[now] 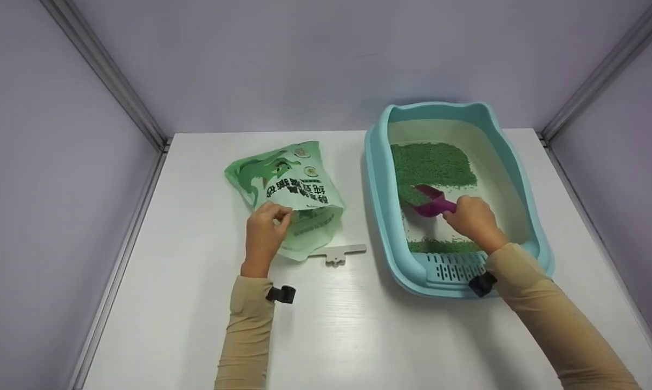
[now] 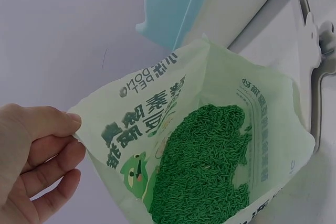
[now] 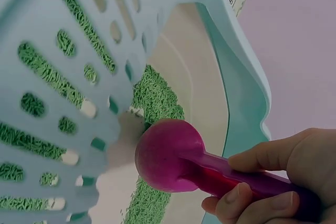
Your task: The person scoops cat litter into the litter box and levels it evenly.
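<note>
My left hand (image 1: 265,230) pinches the rim of a green and white cat litter bag (image 1: 304,184), holding its mouth apart. In the left wrist view, green litter pellets (image 2: 202,171) show inside the bag (image 2: 136,98), and thumb and forefinger meet on its edge. My right hand (image 1: 471,218) grips the handle of a purple litter scoop (image 1: 434,205) over the blue litter box (image 1: 380,179). Green pellets lie in and around the scoop's bowl in the head view. From the right wrist, the rounded back of the scoop (image 3: 170,153) faces the camera and hides its load.
Beside the bag's mouth lies a wide pale clip (image 1: 337,253). Green pellets (image 1: 434,164) cover the back of the box floor, with a strip near its slotted front step (image 1: 453,268). Purplish-grey walls (image 1: 304,65) enclose the white table (image 1: 326,336) behind and at both sides.
</note>
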### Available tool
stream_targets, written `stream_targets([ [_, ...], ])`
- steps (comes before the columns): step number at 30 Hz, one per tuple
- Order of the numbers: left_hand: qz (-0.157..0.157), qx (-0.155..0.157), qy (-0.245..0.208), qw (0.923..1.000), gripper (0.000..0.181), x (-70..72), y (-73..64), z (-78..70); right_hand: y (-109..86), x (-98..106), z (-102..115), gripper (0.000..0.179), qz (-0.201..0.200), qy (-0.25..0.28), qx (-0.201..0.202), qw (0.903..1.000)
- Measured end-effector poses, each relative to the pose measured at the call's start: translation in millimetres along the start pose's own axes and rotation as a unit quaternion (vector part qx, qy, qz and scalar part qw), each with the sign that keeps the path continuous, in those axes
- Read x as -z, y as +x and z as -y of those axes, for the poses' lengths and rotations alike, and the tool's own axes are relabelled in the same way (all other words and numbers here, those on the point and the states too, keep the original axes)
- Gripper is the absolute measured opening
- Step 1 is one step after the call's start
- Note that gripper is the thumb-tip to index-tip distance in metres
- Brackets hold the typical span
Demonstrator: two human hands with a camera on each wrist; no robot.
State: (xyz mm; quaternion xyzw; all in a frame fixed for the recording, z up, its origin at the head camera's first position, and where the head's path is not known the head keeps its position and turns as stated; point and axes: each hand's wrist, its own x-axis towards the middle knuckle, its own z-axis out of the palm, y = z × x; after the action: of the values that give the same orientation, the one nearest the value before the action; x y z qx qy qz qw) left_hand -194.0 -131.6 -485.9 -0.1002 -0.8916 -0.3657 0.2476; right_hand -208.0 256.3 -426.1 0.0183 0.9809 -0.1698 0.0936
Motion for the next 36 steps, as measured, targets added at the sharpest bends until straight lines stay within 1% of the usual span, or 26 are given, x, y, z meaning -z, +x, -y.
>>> stream_targets([
  [7,0.003,0.003,-0.004,1.0,0.004,0.0,-0.4,0.4,-0.5,6.9,-7.2,0.028,-0.003,-0.007,0.001,1.0],
  [13,0.002,0.004,-0.009,1.0,0.005,-0.1,-0.9,0.2,-1.6,11.9,-13.1,0.026,-0.004,0.0,-0.002,1.0],
  [17,0.004,0.008,-0.006,0.9999,0.005,0.3,-1.1,-0.2,-1.5,14.9,-18.3,0.026,0.003,0.003,-0.017,0.9998],
  [20,0.004,0.009,-0.005,0.9999,0.005,0.6,-1.3,-0.5,-0.2,16.6,-23.8,0.028,0.005,-0.008,-0.028,0.9996],
  [24,0.003,0.008,-0.004,1.0,0.005,0.6,-1.7,-0.3,1.5,18.7,-32.9,0.031,-0.003,-0.03,-0.037,0.9988],
  [28,0.002,0.001,-0.002,1.0,0.005,0.4,-1.6,0.1,1.7,21.6,-41.8,0.033,-0.013,-0.034,-0.039,0.9986],
  [33,0.001,-0.002,-0.003,1.0,0.005,0.5,-1.4,0.2,0.2,26.4,-51.8,0.034,-0.012,-0.017,-0.055,0.9983],
  [36,0.002,-0.001,-0.002,1.0,0.005,0.5,-1.1,0.3,-0.6,29.5,-57.1,0.034,-0.013,-0.011,-0.07,0.9974],
])
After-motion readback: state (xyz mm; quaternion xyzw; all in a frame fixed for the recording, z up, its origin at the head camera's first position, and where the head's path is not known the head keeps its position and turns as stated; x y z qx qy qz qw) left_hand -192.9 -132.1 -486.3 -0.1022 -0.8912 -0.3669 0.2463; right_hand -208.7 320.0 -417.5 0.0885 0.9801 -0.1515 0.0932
